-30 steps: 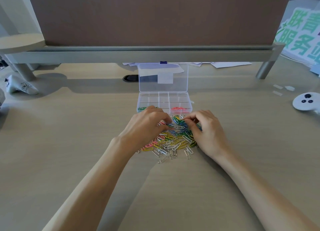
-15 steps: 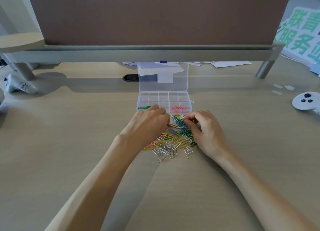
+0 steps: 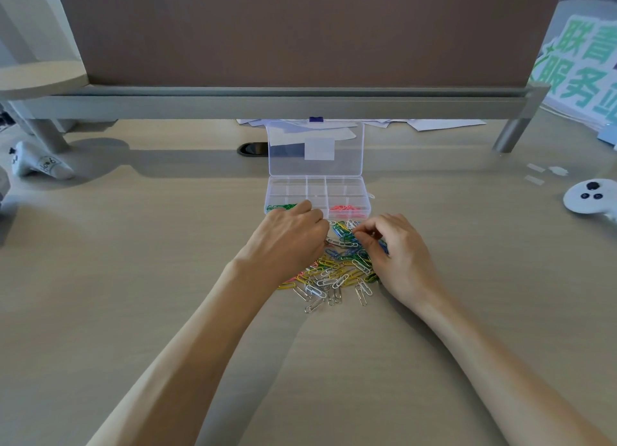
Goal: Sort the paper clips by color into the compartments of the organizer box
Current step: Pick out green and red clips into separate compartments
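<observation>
Early in sorting: curled left hand [image 3: 287, 242], contents untellable, is reaching over green clips [image 3: 280, 207] in the clear plastic organizer box [image 3: 334, 182], pink clips [image 3: 345, 208] beside, while right hand [image 3: 397, 252] is pinching one clip [image 3: 354, 236] from the large mixed-colour paper-clip pile [image 3: 334, 275] lying mid-tabletop.

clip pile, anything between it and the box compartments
Nothing visible does. The box sits right behind the pile with its lid open. Only the left hand reaches over its near-left corner.
</observation>
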A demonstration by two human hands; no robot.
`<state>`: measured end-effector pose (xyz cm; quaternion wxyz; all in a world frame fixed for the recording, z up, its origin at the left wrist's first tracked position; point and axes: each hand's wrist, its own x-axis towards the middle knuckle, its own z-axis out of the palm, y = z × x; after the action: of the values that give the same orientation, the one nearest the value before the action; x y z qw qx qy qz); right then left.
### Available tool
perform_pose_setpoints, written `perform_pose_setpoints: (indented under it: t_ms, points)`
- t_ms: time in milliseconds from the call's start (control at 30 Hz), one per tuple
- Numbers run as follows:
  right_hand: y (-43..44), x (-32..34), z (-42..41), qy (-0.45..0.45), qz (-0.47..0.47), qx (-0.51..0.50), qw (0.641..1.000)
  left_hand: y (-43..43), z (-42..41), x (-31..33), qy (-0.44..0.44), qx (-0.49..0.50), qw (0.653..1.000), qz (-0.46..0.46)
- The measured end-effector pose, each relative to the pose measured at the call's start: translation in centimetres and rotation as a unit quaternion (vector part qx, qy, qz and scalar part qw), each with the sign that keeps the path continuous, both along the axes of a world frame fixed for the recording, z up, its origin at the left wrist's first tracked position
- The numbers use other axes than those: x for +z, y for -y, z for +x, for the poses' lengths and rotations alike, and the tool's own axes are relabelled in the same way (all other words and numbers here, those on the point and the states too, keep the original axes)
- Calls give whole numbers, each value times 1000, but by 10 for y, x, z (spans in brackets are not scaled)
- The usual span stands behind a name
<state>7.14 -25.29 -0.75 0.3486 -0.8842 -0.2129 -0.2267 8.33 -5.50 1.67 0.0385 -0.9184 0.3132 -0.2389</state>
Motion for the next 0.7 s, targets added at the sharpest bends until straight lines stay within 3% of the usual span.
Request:
perform_pose_setpoints:
  t_ms: [533, 700]
  points:
    - [0, 2, -1, 1, -9, -2, 1000, -4, -3, -1, -25, 11, 997, -67]
    - [-1, 5, -2, -11, 9, 3, 1000, 7, -6, 6, -181, 28, 957, -225]
